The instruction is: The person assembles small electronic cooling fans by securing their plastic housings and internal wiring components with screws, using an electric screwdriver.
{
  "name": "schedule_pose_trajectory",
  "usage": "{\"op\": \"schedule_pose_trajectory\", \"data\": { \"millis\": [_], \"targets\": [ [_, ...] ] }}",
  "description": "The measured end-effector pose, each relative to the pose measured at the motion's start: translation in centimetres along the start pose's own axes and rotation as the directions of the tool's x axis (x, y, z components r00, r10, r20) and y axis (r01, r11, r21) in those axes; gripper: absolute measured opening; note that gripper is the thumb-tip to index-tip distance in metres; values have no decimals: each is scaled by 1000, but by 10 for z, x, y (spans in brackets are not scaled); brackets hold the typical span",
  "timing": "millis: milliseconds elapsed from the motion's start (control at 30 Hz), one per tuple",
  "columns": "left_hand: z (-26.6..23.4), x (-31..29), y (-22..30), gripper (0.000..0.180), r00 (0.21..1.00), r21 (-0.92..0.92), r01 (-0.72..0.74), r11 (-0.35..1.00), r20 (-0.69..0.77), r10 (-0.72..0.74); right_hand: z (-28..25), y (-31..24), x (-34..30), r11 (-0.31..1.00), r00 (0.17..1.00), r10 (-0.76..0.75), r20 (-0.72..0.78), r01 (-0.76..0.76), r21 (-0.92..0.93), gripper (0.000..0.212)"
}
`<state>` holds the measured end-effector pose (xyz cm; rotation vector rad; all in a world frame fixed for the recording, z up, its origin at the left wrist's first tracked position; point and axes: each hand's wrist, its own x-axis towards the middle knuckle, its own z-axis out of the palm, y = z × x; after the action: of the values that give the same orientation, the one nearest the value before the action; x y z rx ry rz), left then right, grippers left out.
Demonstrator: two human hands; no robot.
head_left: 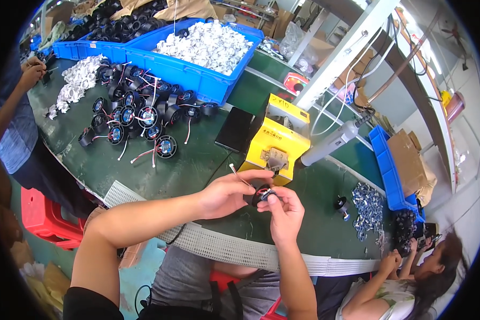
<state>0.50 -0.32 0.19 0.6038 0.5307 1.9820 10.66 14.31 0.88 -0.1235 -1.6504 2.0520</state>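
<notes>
Just in front of the yellow machine, both hands hold a small black round part with wires (262,195). My left hand (224,194) grips its left side, with the fingers reaching behind it. A thin wire with a white plug (233,168) sticks up past the left fingers. My right hand (286,214) pinches the right side between thumb and fingers. The fingers partly cover the part, so its inner face is hard to make out. Close beyond the hands stands the yellow box-shaped machine (264,140) with a metal mechanism on its front.
Black round units with circuit boards and wires (127,114) are piled at left, beside white plastic pieces (80,80). A blue bin (197,79) stands behind them. A grey cylindrical tool (333,143) leans right of the machine. Small blue-silver parts (368,210) lie farther right. Co-workers sit at both sides.
</notes>
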Motion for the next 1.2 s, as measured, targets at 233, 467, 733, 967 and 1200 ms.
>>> {"op": "schedule_pose_trajectory", "data": {
  "millis": [233,467,733,967,1200],
  "targets": [
    [-2,0,-8,56,999,17,-32,999,10,32,-4,7,-7,958,999,-47,27,52,-282,15],
    [6,0,-11,56,994,58,-88,994,67,84,14,-1,-4,993,998,-65,-14,63,-98,23],
    [-14,3,0,42,967,541,241,806,-206,-151,-20,2,28,796,926,-374,-62,286,-534,35],
    [-17,5,0,31,890,412,399,819,-389,-238,-51,-27,109,805,933,-349,-84,253,-537,56],
    [-18,7,1,31,878,396,417,818,-409,-249,26,-41,99,861,850,-502,-162,472,-192,51]
  ]
}}
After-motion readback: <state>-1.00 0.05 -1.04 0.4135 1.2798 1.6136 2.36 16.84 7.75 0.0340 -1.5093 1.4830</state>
